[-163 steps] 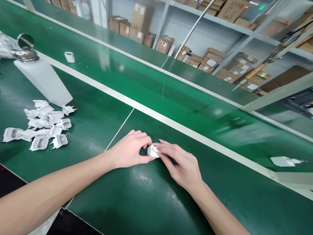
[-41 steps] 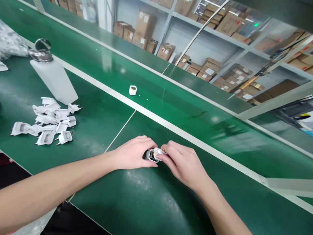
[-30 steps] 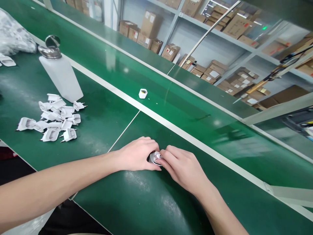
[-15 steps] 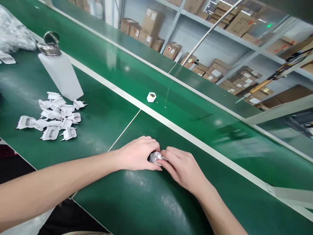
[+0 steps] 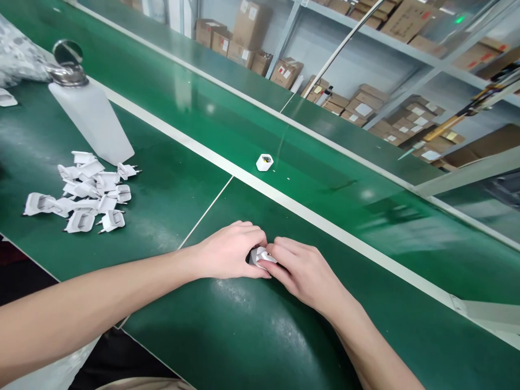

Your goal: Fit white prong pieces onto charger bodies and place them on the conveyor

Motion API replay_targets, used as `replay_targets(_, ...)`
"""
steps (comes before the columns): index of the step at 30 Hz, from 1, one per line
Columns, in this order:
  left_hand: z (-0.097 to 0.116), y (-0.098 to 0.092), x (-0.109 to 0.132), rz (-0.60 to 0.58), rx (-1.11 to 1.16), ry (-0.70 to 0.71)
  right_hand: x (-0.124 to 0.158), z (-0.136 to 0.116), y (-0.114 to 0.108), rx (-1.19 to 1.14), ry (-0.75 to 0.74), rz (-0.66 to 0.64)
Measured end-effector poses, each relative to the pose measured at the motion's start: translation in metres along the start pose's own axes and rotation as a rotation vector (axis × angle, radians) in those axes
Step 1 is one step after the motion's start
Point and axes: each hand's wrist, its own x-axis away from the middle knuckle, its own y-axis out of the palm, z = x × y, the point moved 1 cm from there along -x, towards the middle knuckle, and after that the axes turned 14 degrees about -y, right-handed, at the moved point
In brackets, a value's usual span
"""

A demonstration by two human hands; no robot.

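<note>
Near the middle of the green table, my left hand is wrapped round a white plastic housing. Its fingers and thumb hold the piece from the left. From the right, my right hand pinches a small white plug piece against the housing's end. My fingers partly cover both pieces. A white housing with an open end stands on the green belt beyond the hands. White plug pieces with metal pins lie in a loose pile at the left.
A white bottle with a metal top stands behind the pile. A clear plastic bag lies at the far left. A pale strip edges the belt. Shelves with cardboard boxes stand beyond, and a tool hangs at the upper right.
The housing on the belt has shifted right in the view, and the pile and bottle slightly left. Both hands keep their hold; the small piece at my right fingertips sits at a slightly different angle.
</note>
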Motion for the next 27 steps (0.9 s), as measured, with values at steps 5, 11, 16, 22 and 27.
replay_targets(5, 0.001, -0.001, -0.001, -0.018, 0.015, -0.028, 0.001, 0.0, 0.004, 0.015, 0.029, 0.007)
replay_targets(11, 0.007, -0.007, -0.003, -0.057, 0.213, -0.159, 0.024, 0.027, -0.002, -0.254, 0.403, 0.435)
replay_targets(16, 0.013, -0.022, -0.021, -0.209, 0.558, -0.338, 0.05, 0.069, -0.002, -0.26, 0.677, 0.765)
replay_targets(22, 0.031, -0.036, -0.036, -0.251, 0.75, -0.295, 0.058, 0.088, 0.008, -0.27, 0.679, 0.685)
replay_targets(27, 0.048, -0.039, -0.037, -0.327, 0.746, -0.259, 0.061, 0.09, 0.013, -0.218, 0.654, 0.641)
